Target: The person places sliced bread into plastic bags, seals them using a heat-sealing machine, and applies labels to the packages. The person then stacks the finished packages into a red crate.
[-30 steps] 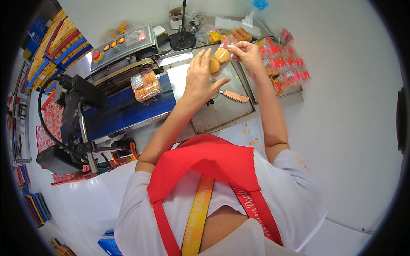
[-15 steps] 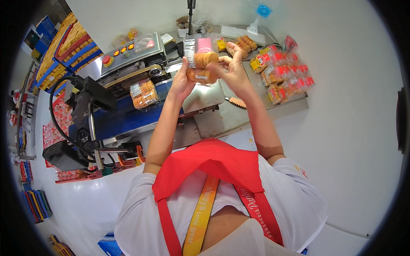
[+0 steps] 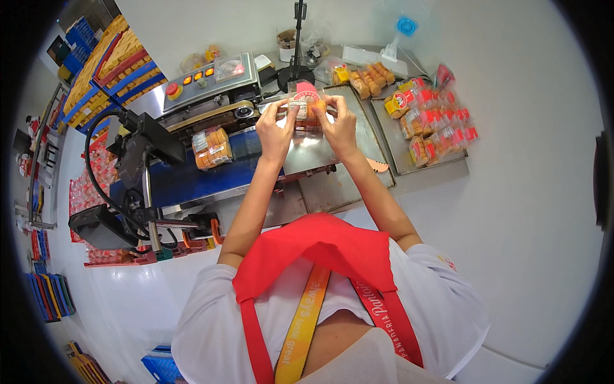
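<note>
Between my two hands is a clear plastic bag of round golden cookies (image 3: 306,115) with a pink-and-white label, held up over the metal plate at the conveyor's end. My left hand (image 3: 277,133) pinches its left side, thumb on the front. The right side is gripped by my right hand (image 3: 339,131), its thumb also on the front. Another bag of cookies (image 3: 212,148) lies on the blue conveyor belt (image 3: 192,176), left of my left hand. Below and right of my right hand, an orange piece with a toothed edge (image 3: 377,166) rests on a metal tray (image 3: 348,185).
A machine control panel (image 3: 208,80) with a red button stands behind the belt. Several bagged cookie packs (image 3: 428,121) lie on a tray at right. A black stand (image 3: 296,70) rises behind my hands. A black jointed arm (image 3: 144,144) with a cable is at left.
My right hand has come down from above and taken the bag's right side. The bag has turned to show its pink label between both hands and sits slightly lower in view.
</note>
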A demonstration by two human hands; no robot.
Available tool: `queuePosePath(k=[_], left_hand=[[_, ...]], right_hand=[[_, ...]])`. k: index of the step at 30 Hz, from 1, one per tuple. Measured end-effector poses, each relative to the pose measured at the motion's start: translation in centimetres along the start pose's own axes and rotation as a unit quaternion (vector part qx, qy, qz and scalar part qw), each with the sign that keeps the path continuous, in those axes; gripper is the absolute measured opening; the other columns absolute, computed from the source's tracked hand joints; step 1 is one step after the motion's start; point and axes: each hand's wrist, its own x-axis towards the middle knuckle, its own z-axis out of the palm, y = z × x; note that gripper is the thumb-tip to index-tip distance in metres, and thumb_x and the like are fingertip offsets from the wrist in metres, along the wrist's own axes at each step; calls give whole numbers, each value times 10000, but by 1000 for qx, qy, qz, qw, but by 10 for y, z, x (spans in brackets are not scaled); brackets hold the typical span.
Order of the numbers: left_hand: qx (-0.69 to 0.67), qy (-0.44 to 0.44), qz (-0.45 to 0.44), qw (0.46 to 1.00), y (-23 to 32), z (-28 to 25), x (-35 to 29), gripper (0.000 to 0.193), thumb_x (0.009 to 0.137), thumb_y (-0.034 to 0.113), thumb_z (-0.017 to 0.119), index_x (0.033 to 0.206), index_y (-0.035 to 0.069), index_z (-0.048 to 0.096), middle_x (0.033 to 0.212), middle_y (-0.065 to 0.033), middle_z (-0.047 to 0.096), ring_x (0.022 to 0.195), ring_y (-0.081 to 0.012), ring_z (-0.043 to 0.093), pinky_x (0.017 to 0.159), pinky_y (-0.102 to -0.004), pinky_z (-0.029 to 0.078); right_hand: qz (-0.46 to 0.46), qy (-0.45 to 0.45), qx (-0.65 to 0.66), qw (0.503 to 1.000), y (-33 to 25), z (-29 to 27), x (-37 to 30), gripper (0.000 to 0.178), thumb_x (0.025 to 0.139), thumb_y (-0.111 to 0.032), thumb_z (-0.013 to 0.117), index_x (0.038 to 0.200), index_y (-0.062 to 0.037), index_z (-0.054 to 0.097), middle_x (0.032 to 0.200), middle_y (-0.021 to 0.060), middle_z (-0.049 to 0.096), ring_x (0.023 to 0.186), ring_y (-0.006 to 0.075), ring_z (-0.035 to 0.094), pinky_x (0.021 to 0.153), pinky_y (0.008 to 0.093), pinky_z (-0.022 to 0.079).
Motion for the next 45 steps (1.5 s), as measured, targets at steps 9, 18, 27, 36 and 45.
queuePosePath(k=[9, 18, 27, 36, 45], left_hand=[[-25, 18, -50, 998, 11, -8, 11, 106, 805, 73, 703, 848, -22, 686, 747, -40, 637, 651, -61, 572, 578, -205, 451], [-307, -78, -148, 937, -40, -17, 2, 22, 867, 51, 630, 851, 37, 624, 1244, -142, 559, 1056, -149, 565, 915, -286, 438], [-406, -246, -133, 870, -46, -37, 20, 65, 841, 20, 635, 782, 35, 612, 1120, -109, 605, 1018, -133, 554, 883, -281, 432], [-428, -349, -141, 821, -55, -48, 28, 78, 797, 26, 664, 862, -2, 698, 1014, -75, 604, 949, -136, 557, 877, -287, 434], [-347, -384, -118, 848, -54, -47, 45, 160, 768, -74, 635, 881, 8, 714, 934, -64, 601, 858, -122, 561, 793, -243, 457]], right_hand=[[48, 9, -8, 999, -17, -2, 9, 69, 836, -55, 645, 847, 9, 622, 795, 64, 615, 702, 139, 592, 637, 271, 472], [132, -224, 256, 931, 5, -35, 35, 89, 865, -63, 631, 927, -48, 569, 956, 24, 624, 909, 122, 584, 860, 267, 454], [151, -325, 336, 871, 19, -27, 40, 94, 822, 1, 647, 762, -31, 582, 837, 17, 576, 816, 96, 557, 789, 249, 485], [167, -424, 370, 810, 27, -36, 43, 132, 798, 39, 631, 679, -16, 616, 838, 55, 589, 798, 129, 554, 771, 275, 460], [153, -265, 347, 887, 33, -27, 20, 126, 798, 65, 602, 828, 1, 707, 878, 47, 612, 851, 124, 575, 810, 267, 467]])
